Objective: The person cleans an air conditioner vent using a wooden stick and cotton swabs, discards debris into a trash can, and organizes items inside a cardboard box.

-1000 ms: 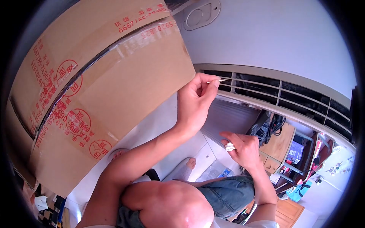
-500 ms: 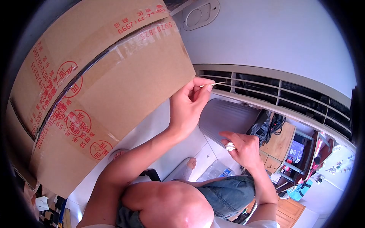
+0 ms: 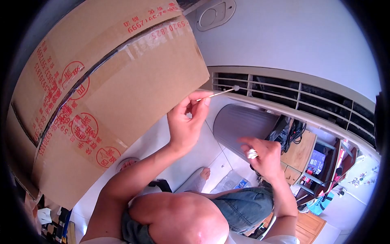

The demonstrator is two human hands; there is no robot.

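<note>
My left hand (image 3: 187,118) pinches a cotton swab (image 3: 219,93) by its thin stick between thumb and fingers. The swab's fluffy greyish-white tip points right, in front of a slatted vent grille (image 3: 299,97) in a white panel. I cannot tell whether the tip touches a slat. Lower right, my right hand (image 3: 266,158) is curled around a small white bundle (image 3: 252,153), which looks like the heads of more cotton swabs. Its index finger extends to the left, slightly blurred.
A large taped cardboard box (image 3: 158,77) with red print stands close on the left, beside the left hand. Below the grille is a grey ribbed bin (image 3: 239,122). Black cables (image 3: 297,133), a wooden cabinet (image 3: 301,156) and a cluttered shelf (image 3: 319,162) are at right.
My left hand has moved left and slightly down, drawing the swab back from the grille so its tip now shows. My right hand has shifted a little to the right.
</note>
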